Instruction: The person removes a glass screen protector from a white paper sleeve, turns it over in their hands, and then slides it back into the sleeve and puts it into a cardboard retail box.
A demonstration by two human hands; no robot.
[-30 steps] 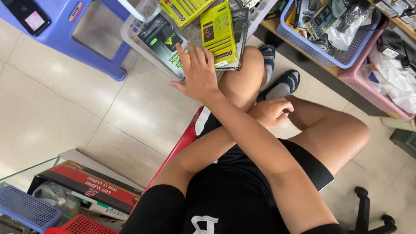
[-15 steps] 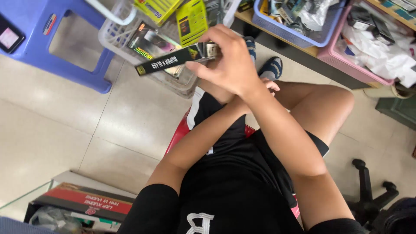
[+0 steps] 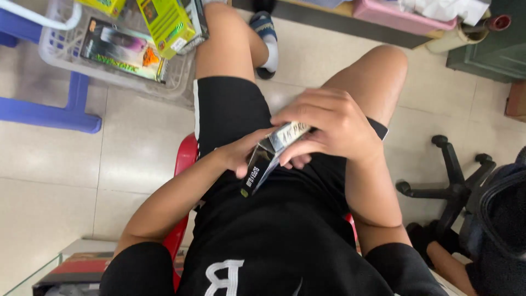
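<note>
A slim black and silver box (image 3: 267, 156) rests over my lap, held by both hands. My right hand (image 3: 329, 123) wraps over its upper end from above. From below, my left hand (image 3: 246, 153) supports the box's middle, thumb along its side. The box's lower end sticks out towards my stomach. I sit on a red stool (image 3: 183, 164) in black shorts and a black shirt.
A clear plastic basket (image 3: 118, 74) with several green and yellow packages sits on the floor at upper left, beside a blue plastic stool (image 3: 49, 112). A pink tray (image 3: 405, 16) lies at the top. A black office chair base (image 3: 449, 181) stands at right.
My right hand has brought the black box from the basket down to my lap, and my left hand has taken hold of it too. The view has tilted down.
</note>
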